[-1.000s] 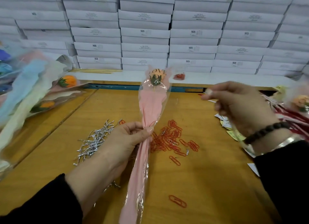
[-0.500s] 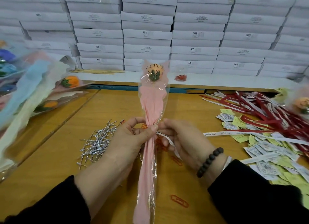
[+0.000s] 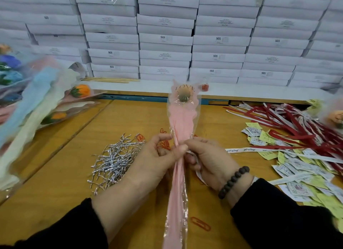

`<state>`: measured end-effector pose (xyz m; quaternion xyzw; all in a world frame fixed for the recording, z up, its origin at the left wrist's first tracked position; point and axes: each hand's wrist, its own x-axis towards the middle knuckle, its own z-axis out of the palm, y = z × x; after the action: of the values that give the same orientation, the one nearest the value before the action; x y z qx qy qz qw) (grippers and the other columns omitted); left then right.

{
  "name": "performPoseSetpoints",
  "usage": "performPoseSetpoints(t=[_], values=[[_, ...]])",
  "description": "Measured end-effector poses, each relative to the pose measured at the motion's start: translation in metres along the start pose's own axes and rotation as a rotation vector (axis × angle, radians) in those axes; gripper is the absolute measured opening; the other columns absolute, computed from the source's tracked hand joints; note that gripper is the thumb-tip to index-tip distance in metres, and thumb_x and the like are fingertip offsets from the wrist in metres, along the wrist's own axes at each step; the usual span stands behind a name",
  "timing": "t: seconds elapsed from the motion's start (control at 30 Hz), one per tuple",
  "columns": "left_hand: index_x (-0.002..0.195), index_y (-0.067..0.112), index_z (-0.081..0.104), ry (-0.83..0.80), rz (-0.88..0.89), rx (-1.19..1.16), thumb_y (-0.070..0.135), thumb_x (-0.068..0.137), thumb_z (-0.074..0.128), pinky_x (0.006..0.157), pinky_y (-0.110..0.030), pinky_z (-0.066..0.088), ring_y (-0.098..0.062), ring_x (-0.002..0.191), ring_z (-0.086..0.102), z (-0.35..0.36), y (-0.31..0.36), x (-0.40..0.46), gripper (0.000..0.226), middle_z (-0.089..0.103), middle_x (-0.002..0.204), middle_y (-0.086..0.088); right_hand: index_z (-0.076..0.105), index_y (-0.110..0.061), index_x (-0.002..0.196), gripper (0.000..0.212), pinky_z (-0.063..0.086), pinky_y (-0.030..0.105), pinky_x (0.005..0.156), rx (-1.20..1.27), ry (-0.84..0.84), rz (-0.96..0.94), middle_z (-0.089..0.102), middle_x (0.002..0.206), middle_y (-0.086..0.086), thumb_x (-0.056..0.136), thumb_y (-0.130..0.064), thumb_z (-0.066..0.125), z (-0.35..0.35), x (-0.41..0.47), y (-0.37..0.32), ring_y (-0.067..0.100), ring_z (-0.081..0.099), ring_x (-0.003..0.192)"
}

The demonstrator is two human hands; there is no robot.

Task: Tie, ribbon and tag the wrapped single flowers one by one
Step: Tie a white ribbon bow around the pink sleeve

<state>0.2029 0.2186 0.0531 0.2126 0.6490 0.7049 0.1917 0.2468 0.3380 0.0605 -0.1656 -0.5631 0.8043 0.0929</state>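
Wrapped flower (image 3: pixel 182 118), slim pink paper cone in crinkled clear film, upright over wooden tabletop (image 3: pixel 61 176): left hand (image 3: pixel 156 161) pinches its neck, right hand (image 3: pixel 211 161) pinches white ribbon (image 3: pixel 199 174) there; silver twist ties (image 3: pixel 113 159) left of it.

Pink-wrapped flower (image 3: pixel 181 122) with black "LOVE" lettering between the hands – silver twist ties (image 3: pixel 113 159) left of them, red and white ribbons (image 3: pixel 304 129) plus yellow and white tags (image 3: pixel 304 176) to the right, orange paper clip (image 3: pixel 201 223) nearer.
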Motion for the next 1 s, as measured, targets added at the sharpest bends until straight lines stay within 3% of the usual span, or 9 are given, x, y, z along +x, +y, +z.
performPoseSetpoints(t=[0.1, 0.2, 0.3, 0.43, 0.5, 0.63, 0.73, 0.87, 1.0], values=[[0.091, 0.001, 0.057, 0.024, -0.111, -0.056, 0.039, 0.089, 0.048, 0.041, -0.021, 0.040, -0.013, 0.044, 0.054, -0.002, 0.001, 0.001, 0.039, 0.062, 0.056, -0.006, 0.059, -0.001, 0.071, 0.016, 0.022, 0.013, 0.026, 0.021, -0.034, -0.005, 0.057, 0.052, 0.005, 0.086, -0.001, 0.055, -0.003, 0.000, -0.002, 0.003, 0.034, 0.029], [0.077, 0.003, 0.061, -0.029, -0.211, -0.159, 0.035, 0.097, 0.036, 0.046, -0.024, 0.044, -0.015, 0.049, 0.059, -0.005, 0.004, 0.002, 0.046, 0.065, 0.059, -0.008, 0.059, 0.000, 0.080, 0.009, 0.024, 0.012, 0.028, 0.028, -0.089, -0.028, 0.064, 0.059, 0.004, 0.088, -0.003, 0.055, -0.004, 0.000, -0.002, 0.003, 0.035, 0.031], [0.083, 0.000, 0.063, -0.071, -0.239, -0.237, 0.028, 0.098, 0.035, 0.049, -0.023, 0.051, -0.016, 0.056, 0.064, -0.003, 0.006, 0.002, 0.043, 0.068, 0.067, -0.011, 0.060, -0.001, 0.079, 0.010, 0.025, 0.012, 0.029, 0.037, -0.107, -0.052, 0.065, 0.062, 0.005, 0.087, -0.003, 0.055, -0.006, 0.000, -0.004, 0.002, 0.036, 0.032], [0.096, -0.004, 0.061, -0.051, -0.237, -0.255, 0.026, 0.097, 0.037, 0.070, -0.032, 0.049, -0.027, 0.079, 0.059, -0.004, 0.006, 0.004, 0.038, 0.062, 0.087, -0.020, 0.058, -0.002, 0.079, 0.008, 0.025, 0.011, 0.030, 0.046, -0.170, -0.071, 0.060, 0.052, -0.002, 0.087, -0.002, 0.054, -0.005, -0.004, -0.006, 0.002, 0.036, 0.033], [0.085, 0.002, 0.059, -0.037, -0.241, -0.272, 0.026, 0.097, 0.038, 0.069, -0.031, 0.045, -0.025, 0.076, 0.056, -0.004, 0.008, 0.004, 0.034, 0.057, 0.084, -0.017, 0.058, -0.002, 0.082, 0.006, 0.027, 0.011, 0.031, 0.044, -0.204, -0.066, 0.063, 0.056, 0.000, 0.086, -0.003, 0.054, -0.003, -0.006, -0.006, 0.002, 0.038, 0.033], [0.114, -0.004, 0.055, -0.026, -0.184, -0.337, 0.023, 0.094, 0.043, 0.073, -0.031, 0.043, -0.021, 0.072, 0.050, -0.004, 0.009, 0.006, 0.035, 0.050, 0.079, -0.014, 0.061, 0.001, 0.091, 0.010, 0.028, 0.010, 0.033, 0.018, -0.223, -0.021, 0.067, 0.068, 0.008, 0.084, -0.005, 0.057, -0.002, -0.008, -0.007, 0.003, 0.040, 0.036], [0.112, -0.004, 0.057, -0.020, -0.171, -0.339, 0.024, 0.094, 0.044, 0.075, -0.031, 0.044, -0.020, 0.073, 0.050, -0.004, 0.009, 0.006, 0.036, 0.050, 0.075, -0.012, 0.062, 0.000, 0.091, 0.011, 0.029, 0.010, 0.033, 0.014, -0.246, -0.016, 0.067, 0.068, 0.008, 0.082, -0.006, 0.059, -0.003, -0.007, -0.006, 0.002, 0.041, 0.036], [0.112, 0.002, 0.055, 0.024, -0.257, -0.392, 0.043, 0.097, 0.030, 0.068, -0.029, 0.050, -0.018, 0.063, 0.057, -0.006, 0.009, 0.009, 0.050, 0.055, 0.065, -0.008, 0.058, 0.003, 0.093, 0.019, 0.028, 0.011, 0.032, 0.031, -0.261, -0.044, 0.060, 0.065, 0.010, 0.078, -0.006, 0.061, -0.004, -0.005, -0.004, 0.002, 0.040, 0.035], [0.111, -0.001, 0.053, -0.112, -0.331, -0.314, 0.051, 0.095, 0.022, 0.084, -0.039, 0.048, -0.031, 0.079, 0.061, -0.005, 0.007, 0.009, 0.063, 0.061, 0.076, -0.018, 0.057, 0.005, 0.093, 0.030, 0.030, 0.011, 0.032, 0.039, -0.288, -0.057, 0.065, 0.071, 0.011, 0.070, -0.013, 0.063, -0.003, -0.006, -0.003, 0.002, 0.039, 0.034]])
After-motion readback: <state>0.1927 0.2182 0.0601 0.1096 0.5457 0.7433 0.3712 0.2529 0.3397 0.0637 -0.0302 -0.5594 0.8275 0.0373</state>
